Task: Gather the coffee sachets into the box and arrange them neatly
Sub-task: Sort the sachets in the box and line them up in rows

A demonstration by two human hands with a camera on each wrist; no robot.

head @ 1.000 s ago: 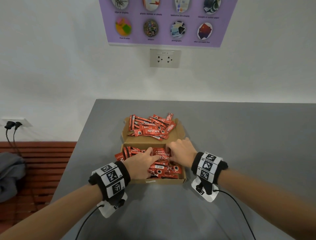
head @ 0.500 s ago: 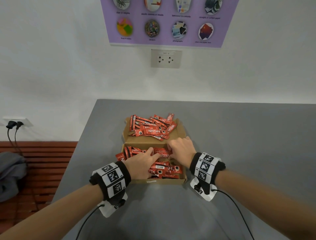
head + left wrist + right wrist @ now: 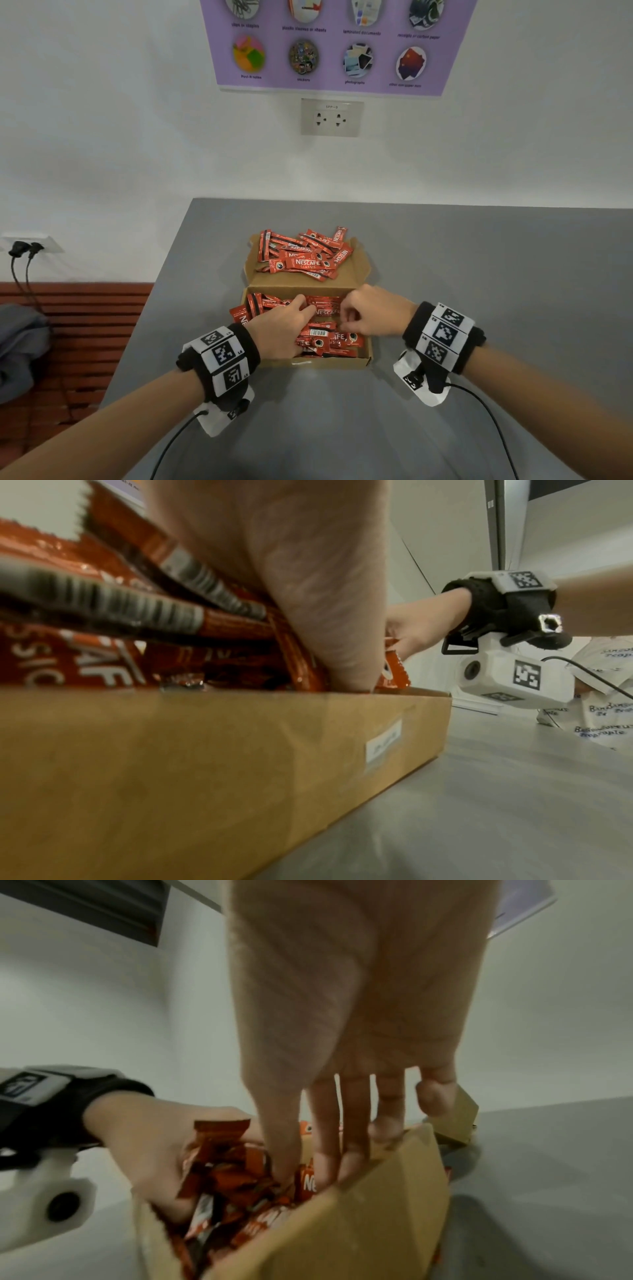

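Observation:
An open cardboard box (image 3: pixel 329 362) sits on the grey table, its lid (image 3: pixel 359 274) folded flat on the far side. Red coffee sachets (image 3: pixel 329 337) lie jumbled in the box, and a second heap of sachets (image 3: pixel 301 263) rests on the lid. My left hand (image 3: pixel 279 330) is in the box's left half, its fingers dug in around a bunch of sachets (image 3: pixel 219 1150). My right hand (image 3: pixel 371 310) is over the right half, knuckles up. Its thumb and fingers reach down into the pile around a sachet (image 3: pixel 308 1180). The fingertips of both hands are buried.
The grey table (image 3: pixel 479 274) stretches wide to the right and toward me. Its left edge drops to a wooden bench (image 3: pixel 68 325) with grey cloth on it. A wall with a socket (image 3: pixel 331 117) stands behind. Cables trail from both wrist cameras.
Both hands stay in the box and shift only slightly among the sachets. The right hand has drawn a little toward me and to the right. The heap on the lid is unmoved.

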